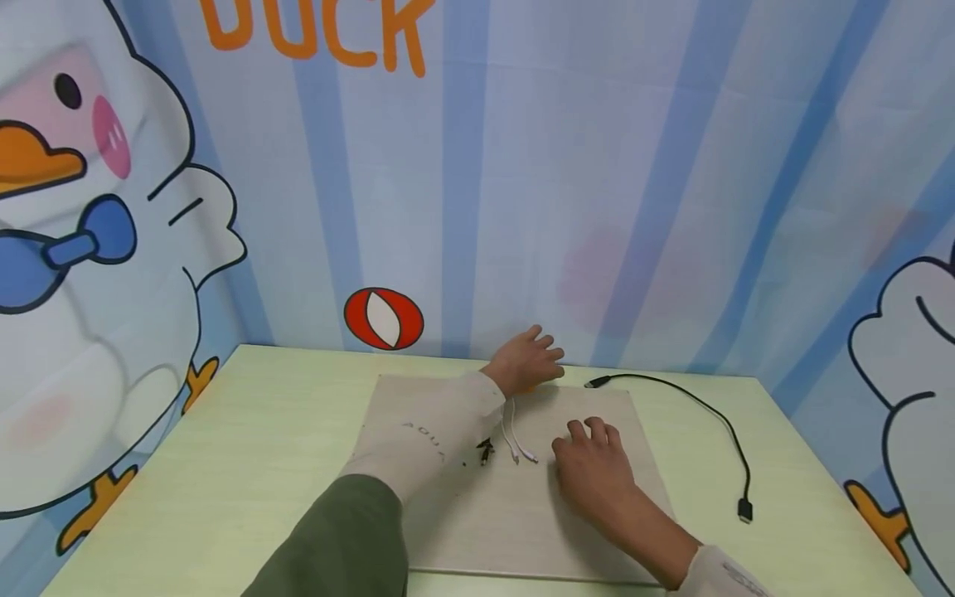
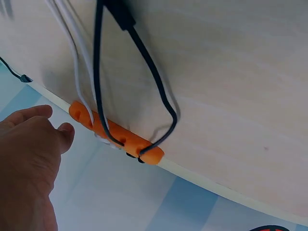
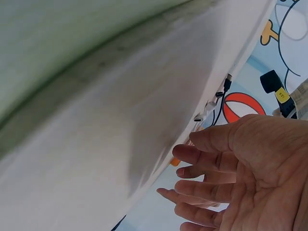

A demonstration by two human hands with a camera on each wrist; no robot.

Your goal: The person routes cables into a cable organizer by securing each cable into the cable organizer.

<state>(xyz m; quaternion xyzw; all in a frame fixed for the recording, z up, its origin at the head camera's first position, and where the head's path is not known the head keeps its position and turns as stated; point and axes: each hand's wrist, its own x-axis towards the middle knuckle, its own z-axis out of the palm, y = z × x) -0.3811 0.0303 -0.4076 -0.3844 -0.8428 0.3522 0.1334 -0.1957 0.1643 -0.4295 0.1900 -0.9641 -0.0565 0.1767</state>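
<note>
An orange cable holder (image 2: 115,132) lies at the far edge of the board, with two white cables (image 2: 79,53) and two black cables (image 2: 156,77) threaded through its slots. My left hand (image 1: 525,362) is stretched out over that far edge, fingers apart and holding nothing; in the left wrist view its fingertips are beside the holder's end. In the head view this hand and its sleeve hide most of the holder. My right hand (image 1: 594,466) hovers over the board's right part with loosely bent, empty fingers, right of the white cable ends (image 1: 525,454).
A pale square board (image 1: 537,531) lies on the light yellow table (image 1: 172,464). Right of the board, a separate black cable (image 1: 694,394) curves across the tabletop. Behind the table hangs a blue striped cloth (image 1: 537,207) printed with ducks.
</note>
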